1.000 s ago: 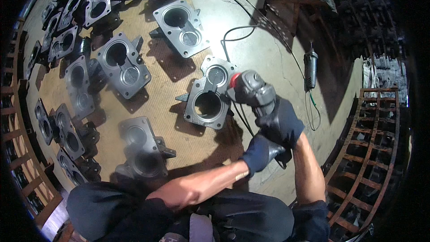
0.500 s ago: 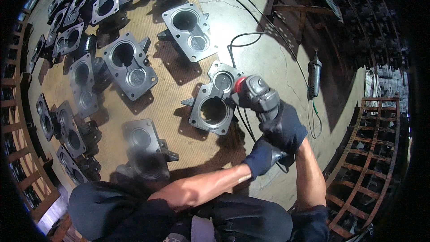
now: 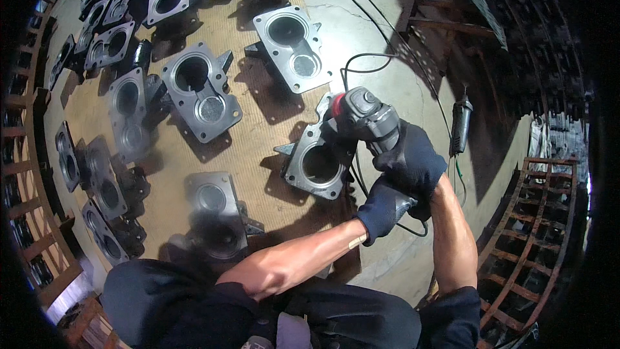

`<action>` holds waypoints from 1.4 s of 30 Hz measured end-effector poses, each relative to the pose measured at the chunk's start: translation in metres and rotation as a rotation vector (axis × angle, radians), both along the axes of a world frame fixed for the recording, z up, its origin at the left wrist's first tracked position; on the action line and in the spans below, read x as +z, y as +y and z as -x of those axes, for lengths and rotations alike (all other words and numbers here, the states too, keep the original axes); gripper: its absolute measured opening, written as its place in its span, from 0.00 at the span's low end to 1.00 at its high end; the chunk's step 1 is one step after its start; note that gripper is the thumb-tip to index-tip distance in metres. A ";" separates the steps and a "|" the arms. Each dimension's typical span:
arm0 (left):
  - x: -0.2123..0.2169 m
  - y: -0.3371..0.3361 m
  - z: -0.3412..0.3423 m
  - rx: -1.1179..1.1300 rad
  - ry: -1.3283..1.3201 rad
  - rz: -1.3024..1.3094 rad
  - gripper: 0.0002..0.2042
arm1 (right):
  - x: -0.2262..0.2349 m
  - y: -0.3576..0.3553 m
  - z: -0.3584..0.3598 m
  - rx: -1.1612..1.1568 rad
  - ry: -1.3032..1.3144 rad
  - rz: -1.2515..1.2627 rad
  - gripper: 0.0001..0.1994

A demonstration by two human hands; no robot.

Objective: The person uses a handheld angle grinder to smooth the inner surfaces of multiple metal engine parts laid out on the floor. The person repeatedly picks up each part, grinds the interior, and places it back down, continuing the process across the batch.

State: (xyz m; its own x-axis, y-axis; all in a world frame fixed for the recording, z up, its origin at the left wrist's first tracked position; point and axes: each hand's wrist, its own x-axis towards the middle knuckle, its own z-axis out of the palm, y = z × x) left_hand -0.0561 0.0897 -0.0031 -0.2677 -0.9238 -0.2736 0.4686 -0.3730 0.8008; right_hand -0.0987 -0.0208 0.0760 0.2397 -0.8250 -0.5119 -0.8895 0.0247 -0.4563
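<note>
Both my hands, in dark gloves, grip one angle grinder with a grey-black body and a red edge at its head. My right hand wraps the body close behind the head. Lower down, my left hand closes round the rear part of the tool, where the cord comes out. The grinder's head lies over the upper right of a grey cast metal housing with a large round bore. It hides the housing's smaller round recess. Whether the disc touches the metal cannot be seen.
Similar castings stand around: one beyond, one to the left, and several more at far left. They rest on a corrugated cardboard sheet. A slim corded tool lies right on the concrete. Rusty metal racks flank both sides.
The grinder's head has shifted up and left over the casting, covering the smaller recess that showed before. Both hands keep their grip. The whole view has also shifted slightly.
</note>
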 end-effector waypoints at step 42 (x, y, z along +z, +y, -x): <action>0.014 -0.012 -0.020 -0.144 -0.034 0.036 0.18 | 0.002 -0.010 -0.016 0.161 0.008 0.060 0.27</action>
